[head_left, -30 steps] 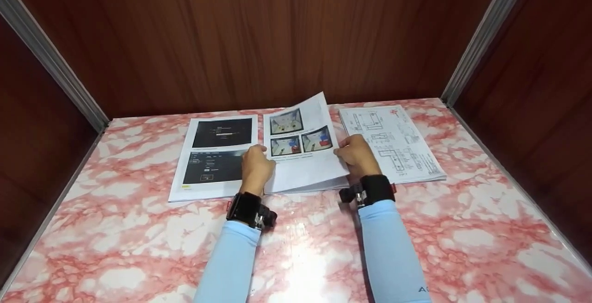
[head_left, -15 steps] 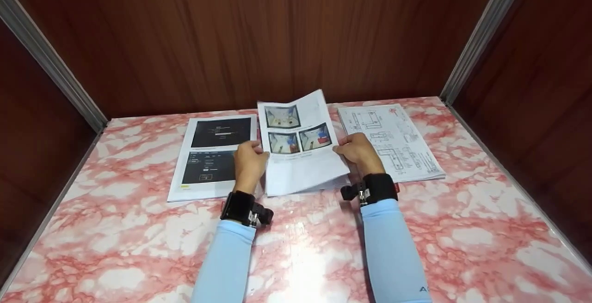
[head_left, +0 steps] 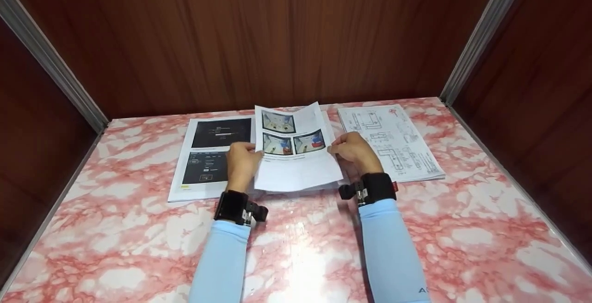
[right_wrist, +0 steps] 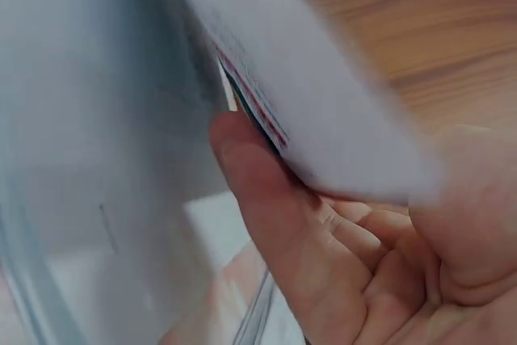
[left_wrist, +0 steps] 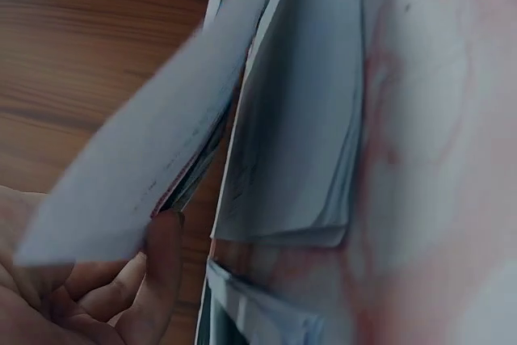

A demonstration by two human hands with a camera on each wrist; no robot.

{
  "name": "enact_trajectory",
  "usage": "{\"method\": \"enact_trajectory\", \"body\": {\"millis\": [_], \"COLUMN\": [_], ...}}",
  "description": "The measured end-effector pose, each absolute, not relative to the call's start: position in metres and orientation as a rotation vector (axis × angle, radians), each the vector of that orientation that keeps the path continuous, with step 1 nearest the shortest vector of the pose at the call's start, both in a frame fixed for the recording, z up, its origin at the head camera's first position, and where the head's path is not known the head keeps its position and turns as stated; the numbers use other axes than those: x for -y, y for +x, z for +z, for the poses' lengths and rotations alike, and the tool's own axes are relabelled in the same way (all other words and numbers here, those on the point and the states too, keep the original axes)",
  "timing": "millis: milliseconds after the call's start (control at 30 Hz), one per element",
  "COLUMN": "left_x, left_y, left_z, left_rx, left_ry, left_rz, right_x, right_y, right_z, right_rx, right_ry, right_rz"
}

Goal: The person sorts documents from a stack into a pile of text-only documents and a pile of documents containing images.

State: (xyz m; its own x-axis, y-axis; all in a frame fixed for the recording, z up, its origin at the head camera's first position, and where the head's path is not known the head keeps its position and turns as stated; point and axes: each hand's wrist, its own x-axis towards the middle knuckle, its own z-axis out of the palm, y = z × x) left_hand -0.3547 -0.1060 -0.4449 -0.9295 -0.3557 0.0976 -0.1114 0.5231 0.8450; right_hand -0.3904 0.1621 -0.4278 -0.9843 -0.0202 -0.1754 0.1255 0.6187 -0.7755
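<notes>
In the head view, my left hand (head_left: 242, 162) pinches the left edge of a printed sheet of paper (head_left: 296, 173), and my right hand (head_left: 355, 150) pinches its right edge. Three colour pictures are printed on the sheet, which bows between the hands with its top corners raised. It hangs over a middle stack of paper (left_wrist: 303, 119), mostly hidden from above. Both wrist views show the sheet apart from that stack, with a thumb and fingers at its edge. Just left of my left hand lies a stack with dark screen prints (head_left: 221, 132), partly covered by that hand.
To the right lies a stack of technical drawings (head_left: 407, 143) with a red mark at its top. The red-and-white marbled table (head_left: 467, 243) ends at a brown wood-grain panel (head_left: 296, 39) behind, with side panels and metal corner posts left and right.
The sheet has come off the middle stack and shifted left and slightly toward me. My left hand has moved left with its edge; the right hand has moved slightly left, still holding the other edge.
</notes>
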Motion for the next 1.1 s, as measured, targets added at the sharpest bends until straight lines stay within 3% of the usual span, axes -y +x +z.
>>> {"method": "enact_trajectory", "body": {"millis": [567,1100], "left_x": [0.157,0.244], "left_y": [-0.337,-0.314], "left_z": [-0.405,-0.374], "left_rx": [2.413,2.416], "left_ry": [0.447,0.544], "left_rz": [-1.416,-1.239], "right_x": [-0.117,0.000], "right_y": [-0.382,-0.370], "right_z": [-0.405,-0.405], "right_rx": [-2.531,-2.489], "right_ry": [-0.142,-0.378], "right_rz": [-1.595,-1.731]}}
